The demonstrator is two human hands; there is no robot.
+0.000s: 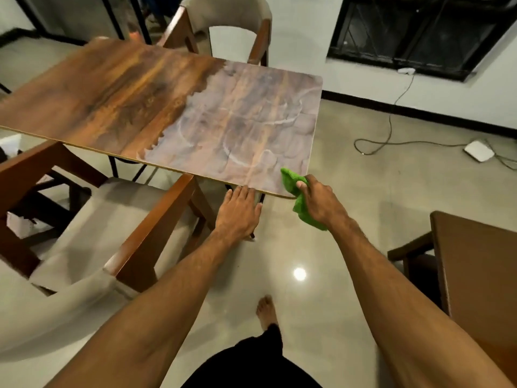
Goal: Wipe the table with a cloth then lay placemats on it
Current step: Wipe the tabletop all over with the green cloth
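the right hand grasps one green cloth, thumb on top and fingers curled round it, right at the table's near right corner. the upper part of the cloth lies on the tabletop and the lower part hangs below the edge, partly hidden behind the hand. the left hand is released, fingers straight and together, its fingertips touching the near edge of the table just beside the right hand.

there is one table, a long wooden top with rounded corners. its right half carries a pale, dull film with curved streaks, and its left half shows glossy dark grain. the border between the two runs jagged from the far edge to the near edge. the far left corner is blurred.

two chairs stand at it: one chair with wooden arms along the near edge, left of the hands, its seat cut off at the frame's left side, and a second chair at the far edge, its seat hidden behind the tabletop.

past the right edge lies open tiled floor. one cable loops there towards one white flat box. a brown wooden piece is cut off at the frame's right, and i cannot tell what it is. one bare foot shows below the hands.
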